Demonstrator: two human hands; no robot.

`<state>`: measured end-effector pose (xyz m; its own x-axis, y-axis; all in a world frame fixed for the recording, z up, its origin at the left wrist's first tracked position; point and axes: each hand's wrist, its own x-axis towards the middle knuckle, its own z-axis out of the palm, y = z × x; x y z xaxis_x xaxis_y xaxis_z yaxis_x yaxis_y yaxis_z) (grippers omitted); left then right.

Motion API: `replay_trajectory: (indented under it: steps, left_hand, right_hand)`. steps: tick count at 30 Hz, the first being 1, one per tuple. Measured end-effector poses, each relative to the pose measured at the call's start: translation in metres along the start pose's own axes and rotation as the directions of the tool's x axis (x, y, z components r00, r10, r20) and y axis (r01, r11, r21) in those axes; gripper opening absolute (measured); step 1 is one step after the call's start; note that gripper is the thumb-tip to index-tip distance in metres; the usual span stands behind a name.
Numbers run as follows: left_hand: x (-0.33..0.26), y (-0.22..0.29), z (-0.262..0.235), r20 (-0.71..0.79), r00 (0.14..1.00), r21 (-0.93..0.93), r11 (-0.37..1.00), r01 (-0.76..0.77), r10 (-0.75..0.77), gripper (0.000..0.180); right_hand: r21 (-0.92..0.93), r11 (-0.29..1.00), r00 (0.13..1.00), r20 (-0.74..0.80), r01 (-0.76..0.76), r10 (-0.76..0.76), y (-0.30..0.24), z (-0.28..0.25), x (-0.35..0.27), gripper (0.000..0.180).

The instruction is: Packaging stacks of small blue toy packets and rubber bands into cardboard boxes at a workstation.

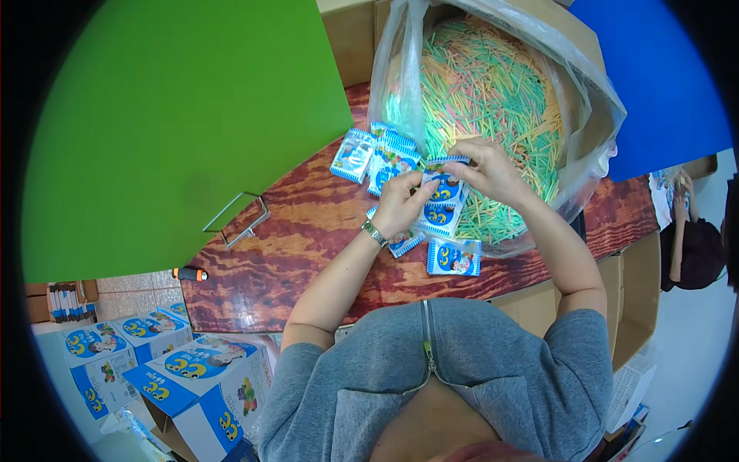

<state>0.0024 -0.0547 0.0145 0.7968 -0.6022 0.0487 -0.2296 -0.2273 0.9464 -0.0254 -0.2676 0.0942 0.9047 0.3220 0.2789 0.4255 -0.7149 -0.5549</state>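
Observation:
A small blue-and-white packet [440,212] is held between my two hands at the near edge of a large clear plastic bag [399,92]. Thumb and fingers of my left hand [399,204] close on the packet's left side. At its top edge, my right hand [493,173] pinches the packet, and its fingertips partly cover it. Thin pink, green and yellow sticks [493,92] fill the bag just beyond. More packets of the same kind [392,163] lie to the left of my hands, and one packet [454,257] rests below them.
The wooden table [292,239] carries a metal wire stand [245,219] and an orange-and-black object [190,274]. Green [185,131] and blue panels [654,69] flank it. Printed cartons [200,369] stand lower left. Another person [697,246] works at far right.

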Motion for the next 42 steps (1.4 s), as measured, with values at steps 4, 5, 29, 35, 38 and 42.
replay_trajectory:
  steps: [4, 5, 29, 35, 38, 42]
  left_hand:
    - [0.007, 0.012, 0.006, -0.026, 0.997, -0.384, 0.921, 0.060, -0.076, 0.016]
    - [0.007, 0.008, 0.004, -0.031, 0.997, -0.378, 0.924, 0.051, -0.067, 0.016]
    - [0.000, -0.018, -0.024, -0.130, 0.980, -0.280, 0.954, 0.107, -0.148, 0.013]
    - [0.005, -0.009, -0.022, -0.150, 0.983, -0.258, 0.964, 0.069, -0.111, 0.016]
    - [0.004, 0.000, -0.023, -0.149, 0.981, -0.256, 0.963, 0.082, -0.123, 0.014]
    - [-0.006, -0.011, -0.022, -0.218, 0.968, -0.269, 0.961, 0.065, -0.126, 0.012]
  right_hand:
    - [0.196, 0.973, 0.992, 0.008, -0.124, 0.125, -0.009, -0.004, 0.008, 0.016]
    - [0.201, 0.974, 0.994, -0.014, -0.102, 0.107, -0.011, -0.005, 0.011, 0.015]
    - [-0.635, 0.748, 0.855, -0.482, -0.191, -0.192, 0.240, -0.086, 0.248, 0.034]
    - [-0.632, 0.763, 0.891, -0.415, -0.136, -0.185, 0.207, -0.071, 0.234, 0.033]
    - [-0.623, 0.773, 0.909, -0.382, -0.119, -0.168, 0.196, -0.076, 0.218, 0.033]
    - [-0.604, 0.794, 0.944, -0.296, -0.064, -0.149, 0.175, -0.062, 0.087, 0.033]
